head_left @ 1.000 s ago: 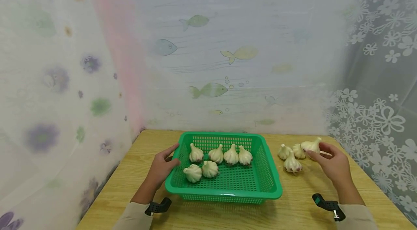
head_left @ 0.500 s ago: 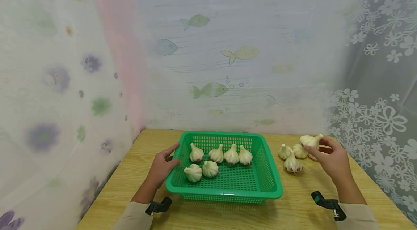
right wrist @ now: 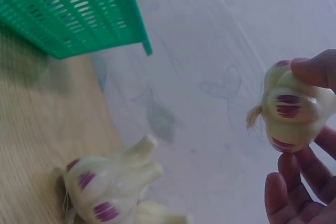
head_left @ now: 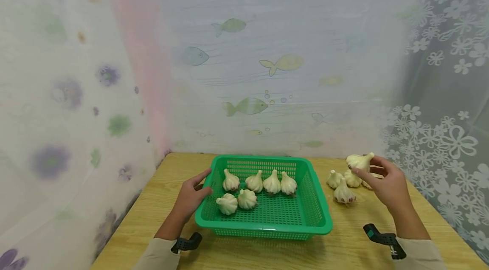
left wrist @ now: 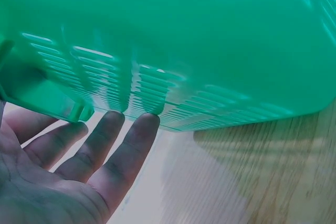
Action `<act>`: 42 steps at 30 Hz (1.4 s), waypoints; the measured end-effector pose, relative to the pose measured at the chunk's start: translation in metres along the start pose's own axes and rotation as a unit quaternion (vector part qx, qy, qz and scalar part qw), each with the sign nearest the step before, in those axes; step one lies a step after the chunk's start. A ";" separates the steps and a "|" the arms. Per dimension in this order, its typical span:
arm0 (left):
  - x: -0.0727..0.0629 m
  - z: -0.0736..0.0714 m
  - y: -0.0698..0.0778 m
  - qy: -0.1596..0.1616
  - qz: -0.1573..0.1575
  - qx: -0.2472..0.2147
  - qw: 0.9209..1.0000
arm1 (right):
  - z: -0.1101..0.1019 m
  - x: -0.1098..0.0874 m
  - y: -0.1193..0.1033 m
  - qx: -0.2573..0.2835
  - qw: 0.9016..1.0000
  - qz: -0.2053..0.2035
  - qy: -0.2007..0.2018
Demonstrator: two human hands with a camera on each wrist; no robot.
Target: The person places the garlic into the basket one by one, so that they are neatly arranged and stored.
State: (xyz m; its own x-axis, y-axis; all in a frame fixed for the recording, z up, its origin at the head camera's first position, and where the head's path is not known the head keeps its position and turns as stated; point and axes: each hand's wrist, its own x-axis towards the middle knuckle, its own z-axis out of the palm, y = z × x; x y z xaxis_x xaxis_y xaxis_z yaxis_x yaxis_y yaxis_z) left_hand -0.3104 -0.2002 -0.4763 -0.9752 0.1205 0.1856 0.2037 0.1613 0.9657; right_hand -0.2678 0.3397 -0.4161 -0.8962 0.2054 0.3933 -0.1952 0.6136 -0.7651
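Your right grip (head_left: 390, 183) pinches one garlic bulb (head_left: 358, 162), raised near the loose bulbs (head_left: 344, 194) — the lifting step, I think. Your left grip (head_left: 190, 193) (fingers extended) touches the basket (head_left: 263, 229); next move probably needs clearing its rim.

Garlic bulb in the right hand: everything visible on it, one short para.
The garlic bulb is cream-white, glossy and lobed, with purple streaks toward its base and a small tuft of tan root fibres. Its shine suggests plastic, but I can't confirm that. No break shows. The right hand holds it between thumb and fingers, tilted sideways: in the head view its neck points right and slightly up. It is raised off the table, right of the green basket.
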 end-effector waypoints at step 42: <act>0.000 0.001 0.001 0.003 -0.001 0.011 1.000 | 0.053 0.034 -0.092 -0.016 0.978 -0.129 -0.161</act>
State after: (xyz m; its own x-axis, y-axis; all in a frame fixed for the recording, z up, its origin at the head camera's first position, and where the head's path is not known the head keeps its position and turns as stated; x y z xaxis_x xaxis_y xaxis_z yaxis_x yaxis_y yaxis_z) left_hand -0.3106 -0.1991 -0.4757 -0.9761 0.1146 0.1847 0.2035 0.1832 0.9618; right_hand -0.3015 0.2499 -0.3587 -0.8990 -0.2068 0.3860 -0.4230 0.6382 -0.6433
